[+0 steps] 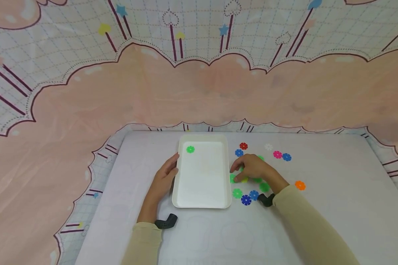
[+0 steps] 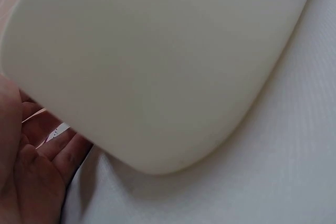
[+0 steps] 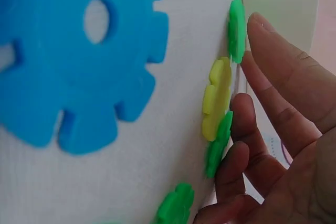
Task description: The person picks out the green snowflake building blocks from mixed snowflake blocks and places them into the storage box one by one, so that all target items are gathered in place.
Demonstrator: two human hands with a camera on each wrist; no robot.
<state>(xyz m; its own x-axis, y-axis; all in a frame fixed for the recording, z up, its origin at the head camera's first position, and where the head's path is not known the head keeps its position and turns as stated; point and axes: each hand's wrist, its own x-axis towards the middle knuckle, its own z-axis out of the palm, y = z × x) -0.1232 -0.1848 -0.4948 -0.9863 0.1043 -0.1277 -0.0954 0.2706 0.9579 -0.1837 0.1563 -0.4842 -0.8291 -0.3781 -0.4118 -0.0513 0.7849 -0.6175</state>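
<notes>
A white rectangular tray [image 1: 202, 176] lies lengthwise on the table, with one green flower-shaped plastic disc [image 1: 190, 149] inside near its far left corner. My left hand [image 1: 162, 180] rests its fingers and thumb against the tray's left side. In the left wrist view, part of that hand [image 2: 44, 177] shows beside the tray wall [image 2: 157, 77]. To the right of the tray, my right hand [image 1: 253, 167] reaches down over scattered discs, thumb by a green disc [image 1: 232, 178]. The right wrist view shows a gap between thumb and fingers; a yellow disc [image 3: 216, 98] lies nearby.
Blue discs [image 1: 254, 195], a dark blue one [image 1: 246, 200], a red [image 1: 243, 146], a pink [image 1: 277, 154], a white [image 1: 268, 147] and an orange one [image 1: 300, 185] lie around the right hand. A patterned cloth [image 1: 199, 92] hangs behind the white table [image 1: 212, 239].
</notes>
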